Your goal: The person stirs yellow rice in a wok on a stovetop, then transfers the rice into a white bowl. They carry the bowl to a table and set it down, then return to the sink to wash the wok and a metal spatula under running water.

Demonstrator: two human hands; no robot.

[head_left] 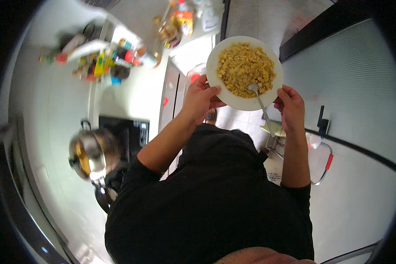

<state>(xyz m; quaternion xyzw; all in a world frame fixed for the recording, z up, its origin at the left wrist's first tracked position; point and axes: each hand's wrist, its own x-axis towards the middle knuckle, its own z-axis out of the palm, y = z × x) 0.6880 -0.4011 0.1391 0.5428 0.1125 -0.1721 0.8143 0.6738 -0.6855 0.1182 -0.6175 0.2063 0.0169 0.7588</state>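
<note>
A round white plate (232, 102) is held up in front of me, between both hands. Fried rice (246, 67), yellowish with small pale cubes, covers its middle. A metal spoon (262, 107) rests with its bowl in the rice, and its handle sticks out over the near rim towards me. My left hand (199, 97) grips the plate's left rim, thumb on top and fingers underneath. On the right rim, my right hand (289, 102) pinches the edge between thumb and fingers, just beside the spoon's handle.
Left of me runs a white counter (132, 99) with several bottles and packets (109, 62). A steel pot (85, 155) stands by a black cooktop (123, 135). To the right are a ribbed glass door (346, 76) with a black handle (323, 123) and a metal-framed folding item (328, 161).
</note>
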